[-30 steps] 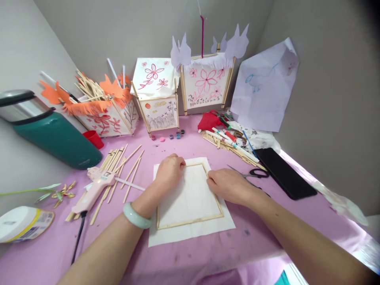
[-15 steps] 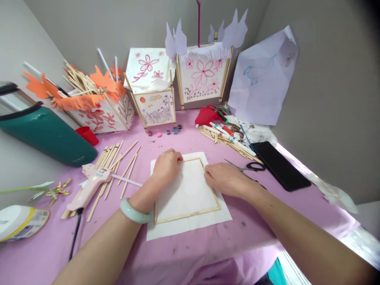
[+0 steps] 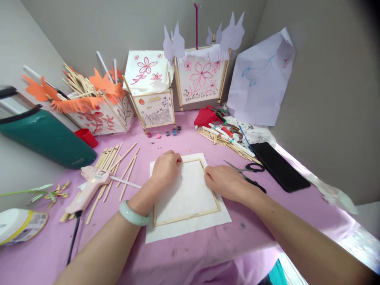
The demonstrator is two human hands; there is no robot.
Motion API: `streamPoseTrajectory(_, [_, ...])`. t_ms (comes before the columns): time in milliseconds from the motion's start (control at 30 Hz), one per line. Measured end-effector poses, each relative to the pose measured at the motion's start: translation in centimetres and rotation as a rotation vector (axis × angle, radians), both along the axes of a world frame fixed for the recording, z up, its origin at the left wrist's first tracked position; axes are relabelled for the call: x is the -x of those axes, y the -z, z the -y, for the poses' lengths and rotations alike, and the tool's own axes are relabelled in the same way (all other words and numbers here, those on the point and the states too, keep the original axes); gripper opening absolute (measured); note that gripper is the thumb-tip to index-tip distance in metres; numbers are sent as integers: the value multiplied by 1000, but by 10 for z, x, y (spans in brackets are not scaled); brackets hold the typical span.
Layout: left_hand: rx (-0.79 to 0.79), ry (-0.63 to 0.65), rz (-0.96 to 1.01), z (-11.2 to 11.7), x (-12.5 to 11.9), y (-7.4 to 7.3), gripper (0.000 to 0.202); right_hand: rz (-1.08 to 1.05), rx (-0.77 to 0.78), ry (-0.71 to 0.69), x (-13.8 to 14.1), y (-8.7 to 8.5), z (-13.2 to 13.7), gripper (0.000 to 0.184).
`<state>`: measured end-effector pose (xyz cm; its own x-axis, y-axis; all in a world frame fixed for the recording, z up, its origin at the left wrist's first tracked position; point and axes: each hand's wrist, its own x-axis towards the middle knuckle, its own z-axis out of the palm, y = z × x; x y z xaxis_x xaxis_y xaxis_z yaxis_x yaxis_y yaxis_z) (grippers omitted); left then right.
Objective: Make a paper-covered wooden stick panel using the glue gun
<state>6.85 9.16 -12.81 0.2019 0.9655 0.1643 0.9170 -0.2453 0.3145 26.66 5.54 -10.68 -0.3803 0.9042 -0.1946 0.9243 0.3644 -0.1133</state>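
Note:
A square frame of thin wooden sticks (image 3: 190, 216) lies flat on a white sheet of paper (image 3: 166, 234), whose margin shows all round it. My left hand (image 3: 166, 168), with a pale green bangle (image 3: 133, 213) at the wrist, is closed over the frame's far left corner and hides it. On the right side of the frame, near its far corner, my right hand (image 3: 224, 180) has its fingers curled and pressed on the stick. Beyond my right hand lie scissors (image 3: 247, 170) with black handles, blades partly apart.
A pink glue gun (image 3: 90, 190) and loose sticks (image 3: 111, 156) lie left, near a green tumbler (image 3: 53, 134) and a white tub (image 3: 22, 227). Paper lanterns (image 3: 156, 109) stand at the back. A black phone (image 3: 280, 166) and markers (image 3: 227, 136) lie right, on pink cloth (image 3: 184, 257).
Both hands stay in the same place on the frame, fingers still closed. The whole view has shifted very slightly; nothing on the table has visibly moved.

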Motion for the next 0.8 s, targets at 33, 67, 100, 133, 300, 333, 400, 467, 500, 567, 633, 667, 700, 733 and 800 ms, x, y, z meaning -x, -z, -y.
streamPoseTrajectory(33, [2, 0, -4, 0, 0, 0, 22, -5, -7, 0, -1, 1, 0, 35])
streamPoseTrajectory(67, [2, -1, -7, 0, 0, -1, 22, -6, -12, 2, -1, 1, 1, 35])
streamPoseTrajectory(100, [1, -1, -10, 0, 0, -1, 22, -4, -15, 5, -1, 1, 1, 35])
streamPoseTrajectory(133, [0, -1, -12, 0, 0, -2, 22, 0, -15, 6, -1, 0, 2, 35])
streamPoseTrajectory(300, [4, 6, -14, 1, -1, -3, 22, 17, -5, -1, 0, -3, 3, 36])
streamPoseTrajectory(333, [6, 5, -13, 1, -1, -3, 22, 22, -4, 0, 0, -3, 3, 36])
streamPoseTrajectory(400, [7, 1, -12, 1, -1, -3, 22, 34, 1, 0, 1, -3, 2, 36])
streamPoseTrajectory(467, [4, -2, -11, 1, -1, -3, 22, 40, 4, -3, 1, -3, 2, 36])
streamPoseTrajectory(500, [3, -4, -11, 1, -1, -3, 22, 40, 3, -6, 2, -3, 2, 37])
streamPoseTrajectory(567, [2, -7, -10, 1, -2, -4, 22, 38, 0, -9, 2, -3, 2, 37])
streamPoseTrajectory(633, [5, -8, -11, 2, -2, -4, 22, 34, 1, -9, 2, -3, 2, 37])
streamPoseTrajectory(667, [7, -7, -12, 1, -2, -4, 22, 32, 2, -8, 2, -3, 2, 37])
streamPoseTrajectory(700, [7, -6, -13, 1, -2, -4, 22, 28, 2, -5, 2, -3, 2, 37])
streamPoseTrajectory(733, [6, -3, -13, 1, -2, -4, 22, 24, 1, -3, 2, -3, 2, 37])
streamPoseTrajectory(800, [1, 3, -13, 0, -1, -3, 22, 16, 2, -1, 2, -3, 1, 37])
